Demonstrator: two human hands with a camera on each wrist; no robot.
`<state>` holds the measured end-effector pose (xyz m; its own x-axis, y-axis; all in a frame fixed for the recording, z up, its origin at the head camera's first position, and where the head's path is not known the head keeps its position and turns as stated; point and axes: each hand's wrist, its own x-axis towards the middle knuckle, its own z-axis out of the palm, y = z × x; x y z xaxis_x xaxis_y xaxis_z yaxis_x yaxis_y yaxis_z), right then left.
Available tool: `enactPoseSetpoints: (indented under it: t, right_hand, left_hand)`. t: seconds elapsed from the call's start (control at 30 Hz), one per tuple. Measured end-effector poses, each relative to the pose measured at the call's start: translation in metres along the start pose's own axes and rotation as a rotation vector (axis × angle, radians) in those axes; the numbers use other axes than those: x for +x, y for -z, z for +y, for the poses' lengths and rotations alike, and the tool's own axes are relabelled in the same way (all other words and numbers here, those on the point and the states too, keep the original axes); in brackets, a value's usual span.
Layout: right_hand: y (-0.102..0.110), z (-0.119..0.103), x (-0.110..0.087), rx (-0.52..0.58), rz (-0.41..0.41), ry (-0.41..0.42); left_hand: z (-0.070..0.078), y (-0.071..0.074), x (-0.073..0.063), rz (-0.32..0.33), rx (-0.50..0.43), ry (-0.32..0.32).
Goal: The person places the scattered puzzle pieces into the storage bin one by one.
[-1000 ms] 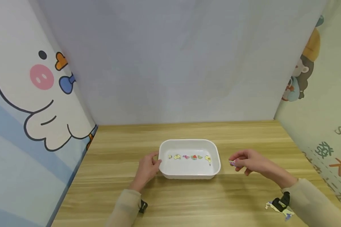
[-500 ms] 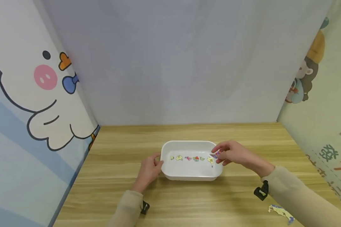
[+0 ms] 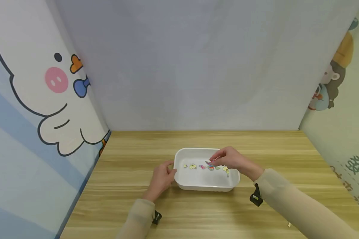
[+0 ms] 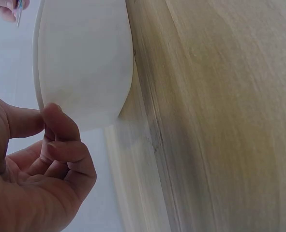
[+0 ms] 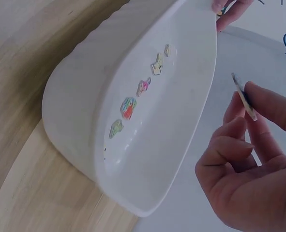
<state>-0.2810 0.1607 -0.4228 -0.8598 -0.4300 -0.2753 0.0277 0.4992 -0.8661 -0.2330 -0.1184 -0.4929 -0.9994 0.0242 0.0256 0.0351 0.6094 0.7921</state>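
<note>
A white rectangular plastic tray sits on the wooden table. My left hand pinches its left rim between thumb and forefinger, as the left wrist view confirms at the tray wall. Over the tray's inside, my right hand holds a thin, flat, colourful puzzle piece between thumb and fingertips, seen edge-on in the right wrist view. Below it, several small puzzle pieces lie in a row on the tray floor, among them a red and green one and a pale yellow one.
Beyond the table hangs a plain grey-white curtain. Cartoon-printed cloths flank it at the left and right. Near the front right, a bit of another piece shows beside the right sleeve.
My right hand has carried the puzzle piece leftward from beside the tray to above its middle. The left hand stays at the rim. The head view has shifted slightly.
</note>
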Motion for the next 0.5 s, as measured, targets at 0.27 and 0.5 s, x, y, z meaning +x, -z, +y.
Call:
enactPoseSetpoints:
  t: [0.27, 0.5]
  right_hand:
    - [-0.023, -0.006, 0.022, 0.062, 0.005, -0.031]
    - [-0.037, -0.003, 0.033, 0.11, -0.02, -0.012]
  left_hand:
    - [0.0, 0.0, 0.0, -0.001, -0.006, -0.009]
    - [-0.001, 0.002, -0.001, -0.015, -0.015, 0.021]
